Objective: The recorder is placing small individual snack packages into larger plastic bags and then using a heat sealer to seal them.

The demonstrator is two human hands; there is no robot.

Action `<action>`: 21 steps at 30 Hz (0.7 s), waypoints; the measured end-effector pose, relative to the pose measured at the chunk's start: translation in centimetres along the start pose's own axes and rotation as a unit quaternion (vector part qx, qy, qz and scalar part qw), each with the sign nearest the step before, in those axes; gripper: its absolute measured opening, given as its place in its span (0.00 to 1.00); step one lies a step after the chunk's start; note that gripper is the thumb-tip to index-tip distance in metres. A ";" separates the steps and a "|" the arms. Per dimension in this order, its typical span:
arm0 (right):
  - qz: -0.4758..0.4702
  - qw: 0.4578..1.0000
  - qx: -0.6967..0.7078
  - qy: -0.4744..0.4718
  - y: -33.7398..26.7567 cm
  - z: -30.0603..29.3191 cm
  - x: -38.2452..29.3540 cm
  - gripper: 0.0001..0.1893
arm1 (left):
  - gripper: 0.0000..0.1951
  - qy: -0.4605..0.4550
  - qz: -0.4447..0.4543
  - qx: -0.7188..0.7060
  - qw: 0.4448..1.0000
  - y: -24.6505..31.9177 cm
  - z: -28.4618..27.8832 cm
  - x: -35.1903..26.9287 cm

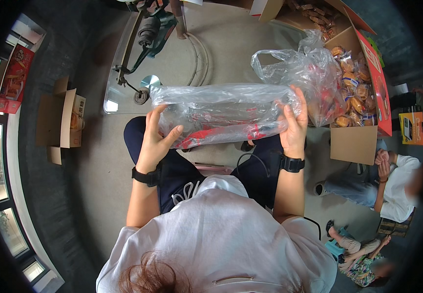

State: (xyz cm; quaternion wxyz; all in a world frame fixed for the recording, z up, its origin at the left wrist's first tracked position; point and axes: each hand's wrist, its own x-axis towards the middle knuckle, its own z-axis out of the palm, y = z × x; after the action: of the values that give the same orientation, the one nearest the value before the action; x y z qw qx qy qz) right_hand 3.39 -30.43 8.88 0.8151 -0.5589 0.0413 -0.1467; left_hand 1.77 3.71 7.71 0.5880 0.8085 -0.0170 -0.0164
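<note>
A clear plastic bag [219,115] with red printing is stretched sideways between my two hands, its mouth spread apart over my lap. My left hand [158,137] holds the left end, thumb raised along the near side. At the right end, my right hand [294,126] has its fingers spread against the film, some of them behind or inside it. Just beyond my right hand stands another clear plastic bag [310,77] with loop handles and red print; what it holds is hard to make out.
An open carton [374,84] at right holds several wrapped buns [358,86]; brown packets [317,16] lie behind. A dark metal machine [149,31] stands on the glass tabletop [114,88]. Cartons [70,117] sit at left. Two seated people [398,183] are at right.
</note>
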 end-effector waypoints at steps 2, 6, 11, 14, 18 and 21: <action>0.015 1.000 0.010 -0.004 0.2 0.1 -0.2 0.28 | 0.37 0.024 0.041 0.065 0.997 -0.4 0.7 0.2; 0.028 0.999 0.026 -0.006 0.6 0.4 -0.3 0.27 | 0.34 0.098 0.063 0.150 0.982 0.0 2.1 0.0; 0.069 0.996 0.046 0.023 0.8 -0.1 -0.4 0.24 | 0.32 0.186 0.095 0.231 0.950 0.4 2.8 -0.2; 0.077 0.996 0.042 0.033 1.1 -0.5 -0.3 0.21 | 0.27 0.195 0.131 0.254 0.938 0.8 2.7 -0.2; 0.078 0.994 0.055 0.057 1.6 -0.7 -0.2 0.19 | 0.24 0.176 0.165 0.268 0.933 0.2 2.4 -0.2; 0.084 0.993 0.044 0.071 1.7 -0.7 -0.1 0.17 | 0.25 0.149 0.146 0.214 0.954 -0.7 2.5 -0.3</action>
State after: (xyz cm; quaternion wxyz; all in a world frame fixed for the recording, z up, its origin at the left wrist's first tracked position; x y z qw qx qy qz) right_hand 3.45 -30.48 6.98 0.8432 -0.5053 0.1400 -0.1186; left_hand 1.32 1.55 6.29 0.3933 0.8973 -0.0503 0.1939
